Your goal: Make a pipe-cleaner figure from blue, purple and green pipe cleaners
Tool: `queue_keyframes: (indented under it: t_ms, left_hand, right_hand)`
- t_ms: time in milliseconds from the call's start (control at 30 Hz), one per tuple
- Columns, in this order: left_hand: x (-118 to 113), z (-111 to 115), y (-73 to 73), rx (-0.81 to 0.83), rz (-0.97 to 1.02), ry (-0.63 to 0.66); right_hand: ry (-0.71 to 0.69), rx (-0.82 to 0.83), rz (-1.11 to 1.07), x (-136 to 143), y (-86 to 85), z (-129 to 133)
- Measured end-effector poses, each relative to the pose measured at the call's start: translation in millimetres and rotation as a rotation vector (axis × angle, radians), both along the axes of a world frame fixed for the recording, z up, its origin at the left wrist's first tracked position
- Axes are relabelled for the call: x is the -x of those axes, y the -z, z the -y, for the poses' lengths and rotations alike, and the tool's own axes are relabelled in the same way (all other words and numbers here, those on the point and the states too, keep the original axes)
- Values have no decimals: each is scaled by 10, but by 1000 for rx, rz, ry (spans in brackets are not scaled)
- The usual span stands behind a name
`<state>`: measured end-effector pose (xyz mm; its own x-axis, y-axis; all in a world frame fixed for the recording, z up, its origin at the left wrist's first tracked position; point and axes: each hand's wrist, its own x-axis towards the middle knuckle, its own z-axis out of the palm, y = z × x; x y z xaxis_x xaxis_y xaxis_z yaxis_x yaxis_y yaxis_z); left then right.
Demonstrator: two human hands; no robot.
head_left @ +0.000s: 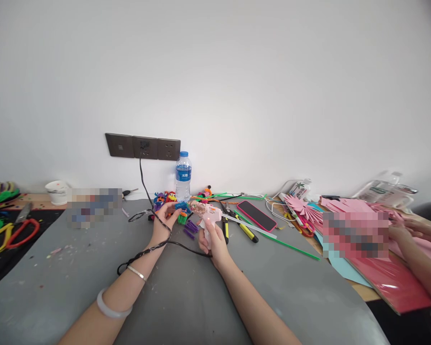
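Forearms (253, 299); sideways, left-facing glue gun (213, 213)

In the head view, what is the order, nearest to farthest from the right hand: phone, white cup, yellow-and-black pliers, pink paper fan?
From the right hand:
1. Yellow-and-black pliers, just to its right
2. Phone, farther right
3. Pink paper fan, right, beyond the phone
4. White cup, far left, by the wall
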<state>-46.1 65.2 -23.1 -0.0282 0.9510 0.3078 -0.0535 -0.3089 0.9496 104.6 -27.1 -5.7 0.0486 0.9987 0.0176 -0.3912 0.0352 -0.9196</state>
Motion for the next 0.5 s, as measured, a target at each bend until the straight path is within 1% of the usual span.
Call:
queue_keyframes:
  t_ms: [500]
  left_hand:
    - [-12,7,-41,16,16,-8]
  right_hand:
    - [-55,13,10,12,-14,15]
